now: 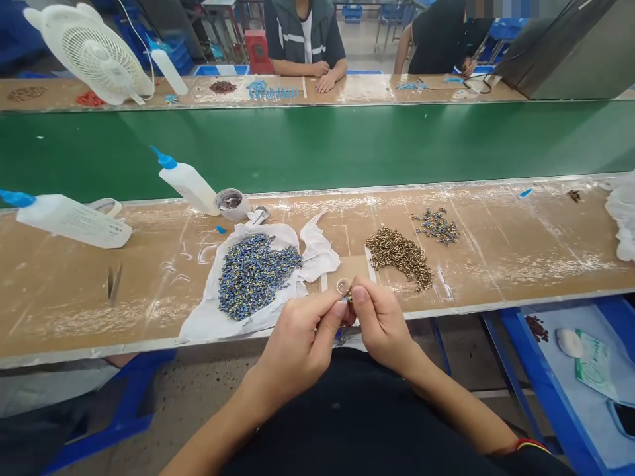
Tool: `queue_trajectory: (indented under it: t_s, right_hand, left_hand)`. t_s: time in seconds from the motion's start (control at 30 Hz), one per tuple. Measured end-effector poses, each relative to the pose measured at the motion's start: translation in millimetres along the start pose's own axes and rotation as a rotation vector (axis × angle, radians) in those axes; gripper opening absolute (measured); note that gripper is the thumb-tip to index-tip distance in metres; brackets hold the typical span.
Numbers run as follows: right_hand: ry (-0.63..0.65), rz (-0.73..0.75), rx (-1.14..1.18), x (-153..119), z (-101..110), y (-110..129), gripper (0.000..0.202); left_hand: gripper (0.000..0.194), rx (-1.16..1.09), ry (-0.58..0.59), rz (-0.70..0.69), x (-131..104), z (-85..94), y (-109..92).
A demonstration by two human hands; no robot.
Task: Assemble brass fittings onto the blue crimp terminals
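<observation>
Over the bench's front edge, my left hand (pixel 303 337) and my right hand (pixel 381 322) meet fingertip to fingertip. The left thumb and forefinger pinch a small blue and yellow piece (pixel 346 299). Against it, the right fingertips are closed on a tiny part mostly hidden by the fingers. A ring-like item (pixel 342 285) shows just behind the fingertips. Left of my hands, a heap of blue and yellow pieces (pixel 253 274) lies on white paper (pixel 201 311). To the right is a heap of brass-coloured parts (pixel 399 256), with a smaller blue and brass pile (pixel 438 226) beyond.
White bottles (pixel 74 220) with blue nozzles, a round tub (pixel 232 203) and tweezers (pixel 114 284) occupy the bench's left side. A green divider (pixel 307 145) runs behind. Two people are across it. A blue-edged tray (pixel 560 396) stands lower right.
</observation>
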State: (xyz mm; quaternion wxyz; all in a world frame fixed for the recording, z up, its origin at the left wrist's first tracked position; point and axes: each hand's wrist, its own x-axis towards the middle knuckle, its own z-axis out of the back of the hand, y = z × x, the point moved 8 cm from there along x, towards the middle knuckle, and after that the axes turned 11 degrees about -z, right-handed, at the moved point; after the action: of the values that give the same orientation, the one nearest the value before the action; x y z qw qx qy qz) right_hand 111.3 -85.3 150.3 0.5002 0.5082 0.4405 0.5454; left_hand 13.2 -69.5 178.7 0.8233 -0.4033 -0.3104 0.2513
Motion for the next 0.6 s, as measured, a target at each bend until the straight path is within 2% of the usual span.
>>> queue_trajectory:
  t_s: [0.13, 0.3, 0.47, 0.6]
  right_hand:
    - [-0.005, 0.052, -0.019, -5.8, -0.8, 1.6, 0.029]
    - [0.023, 0.044, -0.058, -16.3, -2.7, -2.0, 0.023]
    - [0.009, 0.009, -0.080, -20.0, -5.8, -11.7, 0.023]
    - [-0.008, -0.002, -0.073, -11.9, -1.1, -18.0, 0.026]
  left_hand:
    - [0.027, 0.050, -0.009, -0.029, -1.9, 0.0, -4.1]
    - [0.028, 0.057, 0.071, -0.049, -4.8, -7.2, -5.8]
    - [0.028, 0.073, 0.100, -0.027, -4.5, -9.4, 0.6]
    - [0.027, 0.087, 0.108, -0.004, 0.6, -13.5, 9.1]
